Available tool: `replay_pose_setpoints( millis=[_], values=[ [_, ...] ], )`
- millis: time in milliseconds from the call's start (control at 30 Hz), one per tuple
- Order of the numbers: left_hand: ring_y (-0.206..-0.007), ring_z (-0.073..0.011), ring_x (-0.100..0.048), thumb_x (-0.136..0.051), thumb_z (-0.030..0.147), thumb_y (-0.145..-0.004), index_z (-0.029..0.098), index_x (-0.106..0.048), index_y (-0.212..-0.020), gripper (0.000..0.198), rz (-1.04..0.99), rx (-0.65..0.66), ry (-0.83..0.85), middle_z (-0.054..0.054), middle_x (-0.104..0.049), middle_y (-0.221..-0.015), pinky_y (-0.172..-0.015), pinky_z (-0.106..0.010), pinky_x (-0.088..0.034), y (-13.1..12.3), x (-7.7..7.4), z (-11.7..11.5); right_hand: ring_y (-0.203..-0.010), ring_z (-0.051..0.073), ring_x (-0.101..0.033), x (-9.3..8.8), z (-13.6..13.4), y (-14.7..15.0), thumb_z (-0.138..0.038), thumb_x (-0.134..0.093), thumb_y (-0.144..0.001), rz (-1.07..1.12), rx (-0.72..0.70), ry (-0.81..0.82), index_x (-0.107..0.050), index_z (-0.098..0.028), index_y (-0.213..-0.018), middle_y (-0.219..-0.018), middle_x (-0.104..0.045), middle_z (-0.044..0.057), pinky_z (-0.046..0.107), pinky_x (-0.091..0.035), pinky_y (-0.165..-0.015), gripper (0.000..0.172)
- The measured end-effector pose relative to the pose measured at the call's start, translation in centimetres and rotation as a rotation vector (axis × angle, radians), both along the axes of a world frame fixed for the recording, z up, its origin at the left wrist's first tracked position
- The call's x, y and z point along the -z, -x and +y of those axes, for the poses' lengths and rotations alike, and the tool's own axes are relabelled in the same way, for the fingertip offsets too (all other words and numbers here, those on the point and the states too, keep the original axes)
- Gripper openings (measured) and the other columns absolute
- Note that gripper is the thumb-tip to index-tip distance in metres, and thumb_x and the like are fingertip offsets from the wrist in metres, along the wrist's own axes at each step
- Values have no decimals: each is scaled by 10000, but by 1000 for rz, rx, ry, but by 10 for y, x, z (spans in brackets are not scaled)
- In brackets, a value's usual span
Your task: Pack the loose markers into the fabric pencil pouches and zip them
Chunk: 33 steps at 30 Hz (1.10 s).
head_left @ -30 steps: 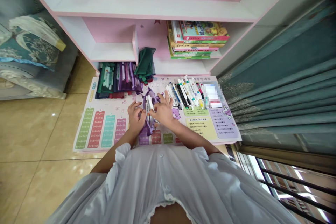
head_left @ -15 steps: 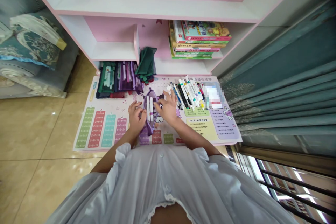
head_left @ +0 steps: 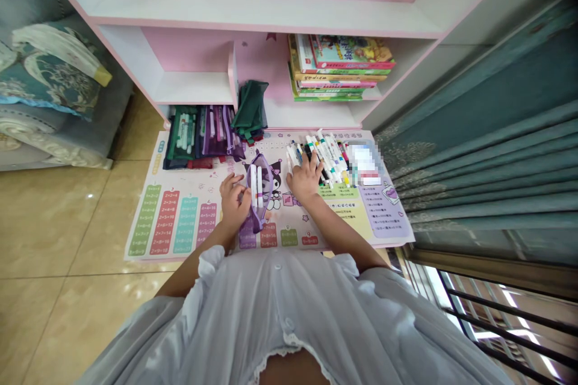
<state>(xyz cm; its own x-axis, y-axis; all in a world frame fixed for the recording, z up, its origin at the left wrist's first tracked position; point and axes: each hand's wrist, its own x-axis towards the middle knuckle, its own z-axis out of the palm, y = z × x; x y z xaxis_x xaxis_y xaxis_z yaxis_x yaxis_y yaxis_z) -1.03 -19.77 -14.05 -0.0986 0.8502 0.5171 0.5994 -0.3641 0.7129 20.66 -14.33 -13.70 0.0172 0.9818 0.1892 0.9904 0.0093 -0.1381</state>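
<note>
My left hand (head_left: pixel 235 201) pinches the left edge of a purple zip pencil pouch (head_left: pixel 267 197). The pouch gapes open, and a pair of white markers (head_left: pixel 256 183) lies side by side inside it. To the right, my right hand (head_left: pixel 307 177) rests with its fingers spread over the near left part of a marker pile (head_left: pixel 332 156). Most of those pens are white with coloured ends; a few are dark. The fingertips touch the pile, and part of it is hidden under the hand.
Filled green pouches (head_left: pixel 184 132) and purple pouches (head_left: pixel 215 132) lie at the back left, beside folded dark green pouches (head_left: pixel 250 109). Stacked books (head_left: pixel 341 75) fill part of the shelf (head_left: pixel 311 115). A printed mat (head_left: pixel 153 192) covers the desk; a curtain (head_left: pixel 487 132) hangs right.
My right hand has left the pouch and moved right onto the marker pile, its fingers spreading. My left hand keeps its place at the pouch's edge.
</note>
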Motion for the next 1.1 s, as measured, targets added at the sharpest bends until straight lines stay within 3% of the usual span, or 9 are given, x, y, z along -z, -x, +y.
replay_pose_setpoints(
  millis=[167, 367, 500, 633, 833, 933, 1100],
  values=[
    [-1267, -273, -490, -557, 247, -850, 214, -530, -685, 170, -1, 8, 6, -85, -638, -1114, -1067, -522, -383, 1, 2, 0, -1467, 411, -143, -4, 2, 2, -215, -527, -787, 43, -19, -13, -718, -95, -813, -1487, -407, 194, 677, -126, -1140, 228],
    [-1277, -267, -481, -549, 251, -858, 214, -529, -688, 175, 14, 6, 15, -82, -638, -1123, -1075, -516, -375, 1, 0, 0, -1467, 386, -180, -39, -24, 27, -258, -586, -755, 245, -89, -148, -642, -169, -608, -1449, -476, 119, 640, -168, -1137, 181],
    [-1272, -261, -486, -546, 243, -858, 214, -528, -695, 167, 16, 1, 15, -77, -644, -1130, -1073, -510, -380, 1, -1, 0, -1465, 379, -190, -53, -38, 48, -244, -626, -718, 320, -208, -79, -631, -173, -579, -1439, -492, 110, 633, -189, -1126, 155],
    [-1274, -259, -483, -549, 249, -858, 213, -537, -703, 159, 23, 8, 7, -80, -640, -1139, -1078, -511, -377, 2, 2, 0, -1459, 390, -192, -52, -37, 62, -264, -644, -734, 301, -225, 55, -682, -160, -635, -1463, -463, 135, 649, -197, -1114, 148],
    [-1274, -266, -483, -551, 272, -860, 213, -544, -708, 163, 16, 1, 24, -82, -633, -1144, -1082, -516, -373, 3, 3, 0, -1469, 397, -148, -42, -31, 69, -336, -639, -807, 238, -261, 119, -734, -163, -756, -1474, -445, 144, 671, -200, -1109, 204],
    [-1273, -270, -483, -552, 261, -858, 213, -536, -699, 167, 16, 2, 19, -81, -635, -1140, -1077, -516, -377, 2, 0, -1, -1464, 385, -181, -39, -29, 60, -404, -592, -858, 249, -237, 26, -733, -188, -768, -1448, -479, 112, 651, -224, -1112, 273],
    [-1270, -274, -486, -548, 257, -861, 210, -520, -672, 196, 4, 1, 23, -84, -634, -1132, -1071, -520, -382, 1, -2, -1, -1468, 397, -157, -29, -19, 25, -417, -503, -908, 151, -19, -136, -735, -178, -880, -1458, -454, 132, 664, -167, -1124, 334]
  ],
)
